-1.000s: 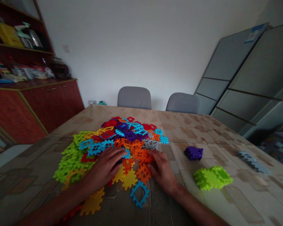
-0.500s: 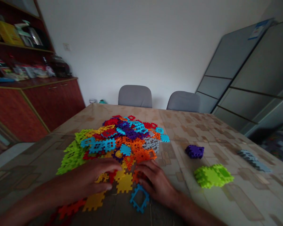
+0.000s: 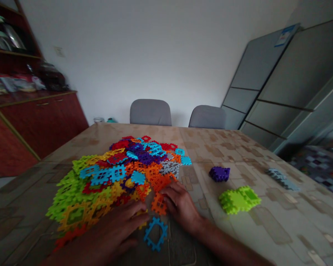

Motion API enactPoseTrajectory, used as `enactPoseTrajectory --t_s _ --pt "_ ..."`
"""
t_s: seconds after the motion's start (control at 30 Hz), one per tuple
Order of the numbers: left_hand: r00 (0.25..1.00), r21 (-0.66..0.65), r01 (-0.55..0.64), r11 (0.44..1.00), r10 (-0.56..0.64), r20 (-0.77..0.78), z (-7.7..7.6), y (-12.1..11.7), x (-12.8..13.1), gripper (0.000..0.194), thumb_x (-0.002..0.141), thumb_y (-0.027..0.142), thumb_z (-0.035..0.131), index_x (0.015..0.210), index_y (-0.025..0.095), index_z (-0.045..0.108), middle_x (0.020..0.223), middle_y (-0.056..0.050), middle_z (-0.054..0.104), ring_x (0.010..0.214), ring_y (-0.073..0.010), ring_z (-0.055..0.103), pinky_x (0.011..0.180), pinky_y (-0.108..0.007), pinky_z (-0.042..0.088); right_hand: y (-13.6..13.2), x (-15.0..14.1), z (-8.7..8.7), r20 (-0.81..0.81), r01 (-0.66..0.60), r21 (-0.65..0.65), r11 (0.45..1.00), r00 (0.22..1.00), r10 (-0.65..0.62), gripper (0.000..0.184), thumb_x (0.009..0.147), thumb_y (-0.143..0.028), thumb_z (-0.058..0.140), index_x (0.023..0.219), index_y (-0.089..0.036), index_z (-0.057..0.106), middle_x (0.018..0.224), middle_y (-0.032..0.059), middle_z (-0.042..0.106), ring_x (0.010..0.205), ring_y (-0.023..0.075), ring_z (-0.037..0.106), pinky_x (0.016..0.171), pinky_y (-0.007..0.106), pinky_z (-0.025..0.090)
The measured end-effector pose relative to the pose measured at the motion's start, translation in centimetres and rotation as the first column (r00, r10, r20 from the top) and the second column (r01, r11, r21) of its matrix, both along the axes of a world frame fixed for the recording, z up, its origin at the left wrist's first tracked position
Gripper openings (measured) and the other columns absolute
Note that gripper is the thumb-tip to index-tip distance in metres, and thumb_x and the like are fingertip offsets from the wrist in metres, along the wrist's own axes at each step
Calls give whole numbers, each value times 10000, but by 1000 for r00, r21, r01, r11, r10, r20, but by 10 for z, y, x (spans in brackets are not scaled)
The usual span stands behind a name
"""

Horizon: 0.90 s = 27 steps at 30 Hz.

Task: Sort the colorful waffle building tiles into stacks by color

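Observation:
A big heap of flat, toothed plastic tiles (image 3: 122, 173) in green, orange, blue, red, purple, yellow and grey covers the near left of the table (image 3: 266, 221). My left hand (image 3: 119, 227) lies palm down on the heap's near edge, fingers stretched over yellow tiles. My right hand (image 3: 180, 205) rests beside it, its fingers curled on an orange tile (image 3: 158, 204). A blue frame tile (image 3: 155, 232) lies between the two hands.
To the right sit a purple block of joined tiles (image 3: 219, 173), a green one (image 3: 238, 199) and a grey one (image 3: 280, 177). Two grey chairs (image 3: 151, 112) stand at the far side. A red cabinet (image 3: 30, 122) is left, grey panels (image 3: 280, 81) right.
Both hands have drawn back toward me along the heap's near edge. The left hand slid down and left. The view has shifted a little to the right.

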State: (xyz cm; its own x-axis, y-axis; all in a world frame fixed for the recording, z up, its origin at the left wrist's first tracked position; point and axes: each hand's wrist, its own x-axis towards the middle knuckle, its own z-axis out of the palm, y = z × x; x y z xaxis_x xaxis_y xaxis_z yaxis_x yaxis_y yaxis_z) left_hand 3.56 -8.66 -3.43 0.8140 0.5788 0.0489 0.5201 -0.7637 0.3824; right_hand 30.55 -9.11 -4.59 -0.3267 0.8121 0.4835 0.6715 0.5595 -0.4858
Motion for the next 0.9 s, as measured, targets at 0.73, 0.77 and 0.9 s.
enactPoseTrajectory --t_s 0.73,0.77,0.9 --pt "992 275 63 959 -89 84 -10 15 14 279 1000 171 500 1164 296 689 1233 -5 689 1108 -194 632 990 -278 506 5 11 -1 57 42 -80 996 998 -38 311 859 -57 618 1131 -207 636 1164 82 624 1078 233 583 948 363 519" --pt "993 316 72 946 -99 69 -8 16 14 281 998 160 496 1154 289 691 1230 -5 693 1103 -191 636 988 -273 506 5 12 -1 62 51 -86 995 997 -46 306 857 -61 629 1129 -201 638 1161 87 626 1071 236 587 944 367 521" --pt "988 471 146 870 -154 -21 1 16 18 335 982 79 454 1058 259 727 1166 -8 728 1072 -178 649 1011 -268 492 4 14 4 76 78 -95 992 995 -71 275 864 -65 625 1115 -176 645 1151 105 634 1059 250 593 934 383 525"
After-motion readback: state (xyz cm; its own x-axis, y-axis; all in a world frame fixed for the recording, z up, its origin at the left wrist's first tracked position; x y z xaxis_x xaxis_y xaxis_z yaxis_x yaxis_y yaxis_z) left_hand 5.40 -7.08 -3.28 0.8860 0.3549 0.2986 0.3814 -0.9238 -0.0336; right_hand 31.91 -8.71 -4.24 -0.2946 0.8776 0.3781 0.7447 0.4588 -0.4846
